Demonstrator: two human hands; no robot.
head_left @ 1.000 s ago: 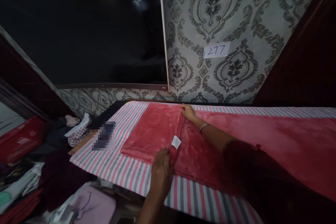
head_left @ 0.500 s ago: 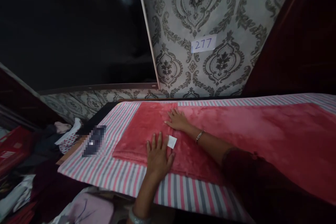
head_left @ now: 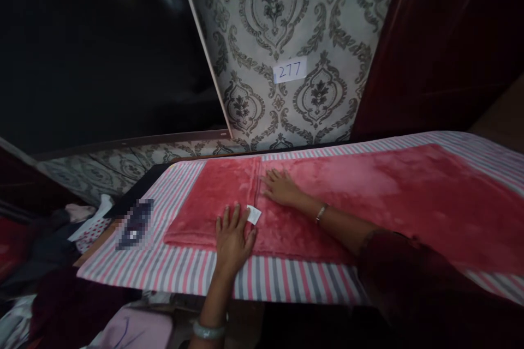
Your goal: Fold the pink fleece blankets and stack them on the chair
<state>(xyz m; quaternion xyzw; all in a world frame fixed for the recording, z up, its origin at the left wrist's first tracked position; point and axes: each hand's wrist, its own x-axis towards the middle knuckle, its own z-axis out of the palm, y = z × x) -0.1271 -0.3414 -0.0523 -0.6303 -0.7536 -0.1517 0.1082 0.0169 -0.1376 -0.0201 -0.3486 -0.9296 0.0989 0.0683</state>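
Observation:
A red plush blanket (head_left: 393, 196) lies spread on a striped cloth (head_left: 184, 278) that covers the table. Its left end is folded over, with the folded edge running from back to front. My left hand (head_left: 233, 237) rests on the folded part near the front edge, fingers spread, beside a small white label (head_left: 254, 214). Farther back, my right hand (head_left: 280, 187) lies flat on the blanket just right of the folded edge. Neither hand grips the fabric.
A large dark television screen (head_left: 102, 54) stands behind on the left. A paper marked 277 (head_left: 290, 70) is stuck on the patterned wall. A blurred-out dark item (head_left: 136, 223) lies at the cloth's left. Clothes (head_left: 90, 229) and a pink box-like object (head_left: 135, 327) sit lower left.
The view has turned to the right, so more of the blanket's right end shows. My right hand has slid a little right, off the folded edge; my left hand stays beside the label.

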